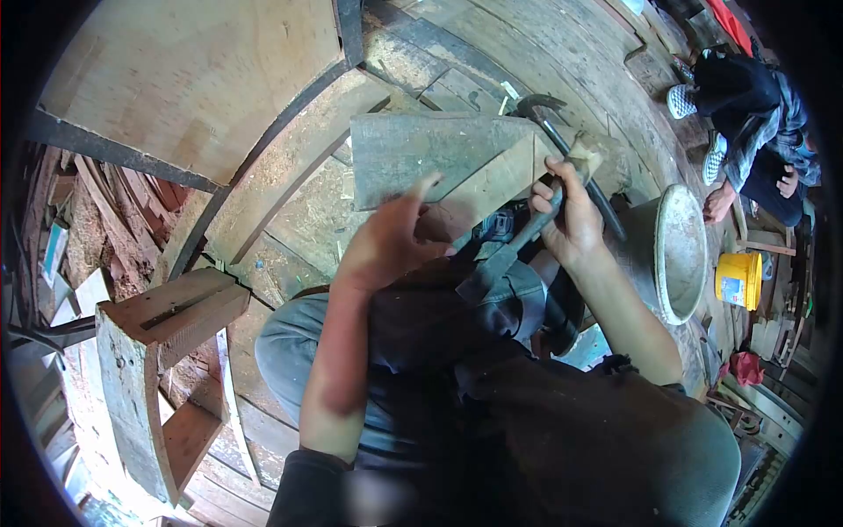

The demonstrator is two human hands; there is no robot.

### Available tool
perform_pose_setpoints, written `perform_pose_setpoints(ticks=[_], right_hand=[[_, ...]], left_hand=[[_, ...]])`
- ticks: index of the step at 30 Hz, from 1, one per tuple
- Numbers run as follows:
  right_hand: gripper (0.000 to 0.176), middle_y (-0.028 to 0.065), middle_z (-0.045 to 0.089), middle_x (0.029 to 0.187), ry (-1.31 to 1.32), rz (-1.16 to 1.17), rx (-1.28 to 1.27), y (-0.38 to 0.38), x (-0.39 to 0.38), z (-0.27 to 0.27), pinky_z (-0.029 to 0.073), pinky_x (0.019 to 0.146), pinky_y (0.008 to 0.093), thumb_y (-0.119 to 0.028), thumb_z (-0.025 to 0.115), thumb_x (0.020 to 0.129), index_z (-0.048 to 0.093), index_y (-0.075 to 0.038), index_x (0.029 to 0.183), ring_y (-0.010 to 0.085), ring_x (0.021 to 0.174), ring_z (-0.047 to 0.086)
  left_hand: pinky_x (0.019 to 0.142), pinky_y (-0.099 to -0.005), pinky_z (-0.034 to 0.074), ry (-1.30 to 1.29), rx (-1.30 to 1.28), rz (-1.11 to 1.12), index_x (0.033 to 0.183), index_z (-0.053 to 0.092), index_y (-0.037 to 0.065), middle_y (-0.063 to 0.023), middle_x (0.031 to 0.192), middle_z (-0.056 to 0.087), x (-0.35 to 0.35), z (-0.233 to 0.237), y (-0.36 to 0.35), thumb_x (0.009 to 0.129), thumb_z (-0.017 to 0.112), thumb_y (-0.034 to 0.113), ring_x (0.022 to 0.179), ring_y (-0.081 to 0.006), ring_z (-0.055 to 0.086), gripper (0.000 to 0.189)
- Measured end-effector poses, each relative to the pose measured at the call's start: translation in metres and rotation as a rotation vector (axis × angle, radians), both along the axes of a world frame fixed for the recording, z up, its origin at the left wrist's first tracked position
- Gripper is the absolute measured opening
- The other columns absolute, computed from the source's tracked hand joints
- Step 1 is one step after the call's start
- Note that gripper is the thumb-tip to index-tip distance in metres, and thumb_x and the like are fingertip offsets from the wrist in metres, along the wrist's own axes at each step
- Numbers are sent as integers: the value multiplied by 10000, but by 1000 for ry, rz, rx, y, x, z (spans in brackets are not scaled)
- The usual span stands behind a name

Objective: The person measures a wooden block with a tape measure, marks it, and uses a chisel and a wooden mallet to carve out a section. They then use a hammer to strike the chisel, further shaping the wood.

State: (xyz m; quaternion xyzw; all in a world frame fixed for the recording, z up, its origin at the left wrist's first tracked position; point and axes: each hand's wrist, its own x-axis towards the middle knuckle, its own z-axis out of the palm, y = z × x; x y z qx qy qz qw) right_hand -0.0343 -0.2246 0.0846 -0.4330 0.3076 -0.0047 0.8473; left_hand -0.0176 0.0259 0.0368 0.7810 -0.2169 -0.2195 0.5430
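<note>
My right hand [569, 215] is closed around the shaft of a flat-bladed metal tool [502, 263], which looks like a wide chisel. Its blade points down and left, over my lap. My left hand [391, 237] is raised a little to the left of the blade, blurred, with thumb and fingers apart and nothing visible in it. Just beyond both hands lies a pale wooden piece [496, 180] against a wide grey board [421, 149]. Past my right hand is a dark metal bar with a hooked end [553, 132], partly hidden by that hand.
A grey bucket [680, 255] stands to the right, with a yellow bucket [738, 279] farther off. At left are a wooden frame [132, 378], a plywood panel [193, 79] and scrap wood. Another person [755, 114] sits at the upper right. Sawdust covers the plank floor [281, 246].
</note>
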Motion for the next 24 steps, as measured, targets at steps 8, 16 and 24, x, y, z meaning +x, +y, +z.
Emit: perform_pose_setpoints(ticks=[8,16,24], right_hand=[[340,53,518,931,-84,49,-112,-24,-22,0,419,582,264,-128,608,930,510,17,1221,124,711,506],[351,33,517,830,-228,73,-89,-37,-24,13,420,670,294,-244,602,940,535,-4,1187,141,705,498],[355,66,548,759,-540,169,-601,-51,-16,39,426,605,277,-355,632,920,536,-19,981,141,704,529]], left_hand=[[877,-388,498,-15,174,192,1315,527,83,-196,1067,661,25,11,34,684,852,154,988,-316,666,713],[985,-409,474,-266,476,389,1279,574,98,-175,1245,568,27,6,49,679,785,17,1210,-313,554,641],[986,-390,476,-285,405,311,1341,552,85,-115,1304,583,33,-13,59,707,814,47,1193,-256,568,687]])
